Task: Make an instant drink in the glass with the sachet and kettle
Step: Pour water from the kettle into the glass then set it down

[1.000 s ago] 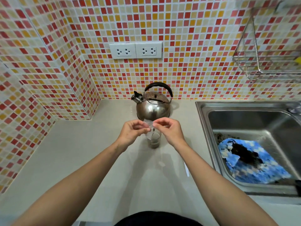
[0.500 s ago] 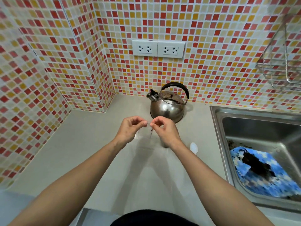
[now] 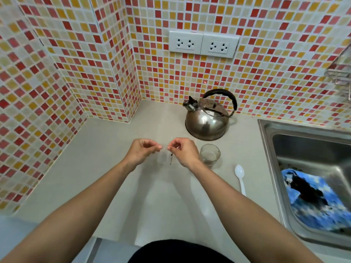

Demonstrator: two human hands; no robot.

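A clear sachet (image 3: 164, 156), nearly see-through with a dark streak at its right edge, hangs between my two hands above the counter. My left hand (image 3: 142, 151) pinches its left top corner and my right hand (image 3: 182, 150) pinches the right one. The small glass (image 3: 209, 155) stands just right of my right hand with a little dark powder at its bottom. Behind it the steel kettle (image 3: 206, 118) with a black handle sits near the tiled wall, spout pointing left.
A white plastic spoon (image 3: 240, 177) lies on the counter right of the glass. The steel sink (image 3: 269, 168) at the right holds a blue cloth (image 3: 311, 200). Two wall sockets (image 3: 203, 43) sit above the kettle. Tiled walls close the corner at left.
Both hands carried the sachet from over the glass to the left of it. The glass and spoon are now uncovered. The camera view swung left.
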